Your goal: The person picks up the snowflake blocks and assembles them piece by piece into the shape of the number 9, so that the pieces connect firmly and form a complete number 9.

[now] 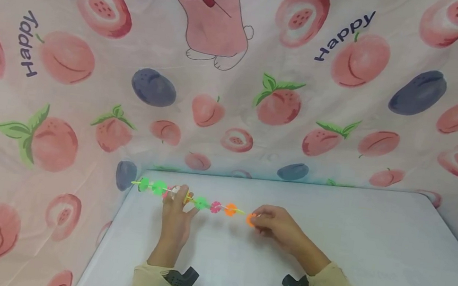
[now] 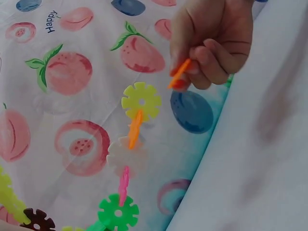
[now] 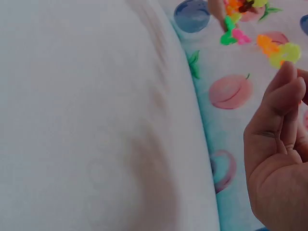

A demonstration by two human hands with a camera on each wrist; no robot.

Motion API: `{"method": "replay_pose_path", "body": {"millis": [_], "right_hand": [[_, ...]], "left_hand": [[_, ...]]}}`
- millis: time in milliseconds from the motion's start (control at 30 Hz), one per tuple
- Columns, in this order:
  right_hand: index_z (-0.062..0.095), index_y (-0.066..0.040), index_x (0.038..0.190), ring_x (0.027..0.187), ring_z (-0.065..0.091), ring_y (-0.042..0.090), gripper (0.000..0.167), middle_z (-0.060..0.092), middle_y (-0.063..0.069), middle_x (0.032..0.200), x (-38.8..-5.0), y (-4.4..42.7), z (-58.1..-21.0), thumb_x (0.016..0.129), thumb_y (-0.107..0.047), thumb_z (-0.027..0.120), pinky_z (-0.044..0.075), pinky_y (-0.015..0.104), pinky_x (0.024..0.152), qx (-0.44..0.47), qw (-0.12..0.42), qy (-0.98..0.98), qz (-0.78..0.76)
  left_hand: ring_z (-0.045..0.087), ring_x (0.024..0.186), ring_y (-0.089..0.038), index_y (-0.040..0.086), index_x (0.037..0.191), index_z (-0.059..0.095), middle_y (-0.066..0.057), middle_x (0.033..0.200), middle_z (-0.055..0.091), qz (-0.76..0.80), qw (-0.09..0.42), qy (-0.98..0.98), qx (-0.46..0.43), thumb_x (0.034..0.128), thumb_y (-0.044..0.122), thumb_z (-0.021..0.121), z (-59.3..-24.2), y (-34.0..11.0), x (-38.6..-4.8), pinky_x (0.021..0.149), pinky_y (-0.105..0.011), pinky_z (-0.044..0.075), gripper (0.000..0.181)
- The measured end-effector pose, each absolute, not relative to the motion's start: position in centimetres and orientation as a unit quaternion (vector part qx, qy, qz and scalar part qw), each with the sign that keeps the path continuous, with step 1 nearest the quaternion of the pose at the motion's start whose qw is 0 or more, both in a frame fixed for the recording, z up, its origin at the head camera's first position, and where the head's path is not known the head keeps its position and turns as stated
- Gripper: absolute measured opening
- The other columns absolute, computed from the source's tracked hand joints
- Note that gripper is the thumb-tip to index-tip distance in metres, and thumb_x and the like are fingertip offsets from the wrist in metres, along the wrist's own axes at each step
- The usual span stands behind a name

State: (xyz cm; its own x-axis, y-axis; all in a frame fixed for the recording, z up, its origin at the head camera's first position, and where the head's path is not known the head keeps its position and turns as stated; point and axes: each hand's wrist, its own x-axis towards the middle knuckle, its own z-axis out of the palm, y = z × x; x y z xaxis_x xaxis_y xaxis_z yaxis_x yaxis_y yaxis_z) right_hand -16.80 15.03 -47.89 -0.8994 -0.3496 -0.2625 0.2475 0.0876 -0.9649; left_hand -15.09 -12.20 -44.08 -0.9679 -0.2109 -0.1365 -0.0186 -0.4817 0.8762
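Observation:
A chain of notched plastic snowflake discs (image 1: 215,206) in green, pink, orange, yellow and other colours runs sideways over the table. My left hand (image 1: 174,224) holds it near its middle, with several green pieces out to the left. At the chain's right end is a yellow disc (image 2: 150,98), joined to an orange disc (image 2: 135,130) seen nearly edge-on. My right hand (image 1: 280,226) pinches a loose orange disc (image 2: 180,72) between thumb and fingers, a short gap from that yellow end. In the right wrist view, my right fingers hide most of this loose disc.
The white table (image 1: 372,237) spreads below both hands, its back edge meeting a fruit-printed cloth (image 1: 236,86). Cloth also hangs at the left side. A black curved piece (image 1: 182,277) is at the left cuff, and another black piece (image 1: 295,284) at the right cuff.

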Motion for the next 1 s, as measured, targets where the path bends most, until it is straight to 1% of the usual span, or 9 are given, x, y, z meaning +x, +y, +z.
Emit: {"method": "replay_pose_path", "body": {"millis": [67, 133, 233, 367, 500, 633, 733, 900, 1000], "right_hand": [[0.068, -0.002, 0.104, 0.075, 0.061, 0.025, 0.025, 0.066, 0.011, 0.084, -16.7, 15.1, -47.3, 0.091, -0.021, 0.076, 0.055, 0.032, 0.071, -0.031, 0.217, 0.693, -0.687], [0.066, -0.001, 0.106, 0.074, 0.062, 0.023, 0.026, 0.066, 0.009, 0.084, -16.5, 15.0, -46.9, 0.092, -0.022, 0.075, 0.057, 0.031, 0.071, -0.032, 0.211, 0.685, -0.696], [0.064, 0.0, 0.107, 0.071, 0.062, 0.019, 0.028, 0.066, 0.006, 0.082, -16.4, 14.9, -46.4, 0.093, -0.022, 0.074, 0.058, 0.029, 0.071, -0.033, 0.205, 0.675, -0.707], [0.064, 0.001, 0.108, 0.069, 0.063, 0.017, 0.029, 0.068, 0.003, 0.08, -16.3, 14.6, -46.2, 0.093, -0.022, 0.074, 0.059, 0.028, 0.07, -0.036, 0.2, 0.675, -0.709], [0.064, 0.002, 0.108, 0.069, 0.065, 0.018, 0.029, 0.068, 0.003, 0.079, -16.2, 14.4, -46.0, 0.093, -0.021, 0.074, 0.059, 0.027, 0.07, -0.038, 0.193, 0.678, -0.708], [0.063, 0.003, 0.109, 0.068, 0.066, 0.017, 0.03, 0.068, 0.003, 0.077, -16.2, 14.0, -45.8, 0.093, -0.02, 0.074, 0.059, 0.026, 0.068, -0.034, 0.178, 0.686, -0.705], [0.065, 0.002, 0.108, 0.068, 0.067, 0.02, 0.03, 0.068, 0.005, 0.075, -16.1, 13.8, -45.8, 0.092, -0.02, 0.075, 0.059, 0.029, 0.069, -0.023, 0.163, 0.703, -0.692], [0.068, -0.001, 0.103, 0.072, 0.069, 0.033, 0.025, 0.069, 0.009, 0.073, -15.9, 13.5, -45.7, 0.089, -0.019, 0.078, 0.061, 0.041, 0.073, -0.009, 0.128, 0.741, -0.66], [0.069, -0.002, 0.1, 0.074, 0.07, 0.038, 0.022, 0.069, 0.009, 0.073, -15.8, 13.4, -45.7, 0.088, -0.018, 0.078, 0.062, 0.044, 0.073, -0.004, 0.109, 0.753, -0.649]], "left_hand": [[0.016, 0.152, -0.034, 0.009, 0.159, -0.006, -0.015, 0.159, 0.017, -0.852, 0.054, -0.508, 0.116, 0.1004, 0.033, 0.06, -44.1, -12.2, -15.0, 0.121, -0.061, 0.026, 0.092], [0.017, 0.152, -0.034, 0.008, 0.159, -0.004, -0.016, 0.154, 0.023, -0.851, 0.054, -0.509, 0.117, 0.1002, 0.034, 0.061, -44.2, -12.2, -15.1, 0.121, -0.062, 0.026, 0.091], [0.019, 0.151, -0.034, 0.008, 0.158, -0.002, -0.017, 0.151, 0.025, -0.851, 0.055, -0.509, 0.12, 0.1002, 0.034, 0.061, -44.3, -12.3, -15.1, 0.12, -0.063, 0.027, 0.089], [0.019, 0.151, -0.034, 0.009, 0.158, -0.003, -0.018, 0.153, 0.025, -0.853, 0.055, -0.506, 0.119, 0.1006, 0.034, 0.061, -44.3, -12.3, -15.1, 0.12, -0.062, 0.026, 0.089], [0.018, 0.151, -0.034, 0.01, 0.158, -0.005, -0.016, 0.152, 0.025, -0.856, 0.056, -0.501, 0.115, 0.1002, 0.034, 0.062, -44.3, -12.2, -15.1, 0.121, -0.062, 0.026, 0.092], [0.017, 0.15, -0.035, 0.009, 0.156, 0.0, -0.016, 0.149, 0.026, -0.859, 0.06, -0.497, 0.109, 0.0994, 0.033, 0.063, -44.3, -12.2, -15.2, 0.12, -0.064, 0.026, 0.088], [0.018, 0.149, -0.034, 0.009, 0.155, 0.003, -0.016, 0.149, 0.026, -0.858, 0.062, -0.499, 0.108, 0.0992, 0.031, 0.063, -44.4, -12.2, -15.2, 0.12, -0.065, 0.026, 0.085], [0.022, 0.146, -0.032, 0.01, 0.153, 0.007, -0.015, 0.149, 0.025, -0.859, 0.072, -0.496, 0.102, 0.0992, 0.027, 0.062, -44.2, -12.1, -15.1, 0.12, -0.065, 0.026, 0.079], [0.026, 0.143, -0.03, 0.01, 0.15, 0.01, -0.014, 0.147, 0.025, -0.864, 0.077, -0.488, 0.099, 0.0989, 0.026, 0.061, -44.1, -12.1, -15.0, 0.12, -0.065, 0.027, 0.075]]}}
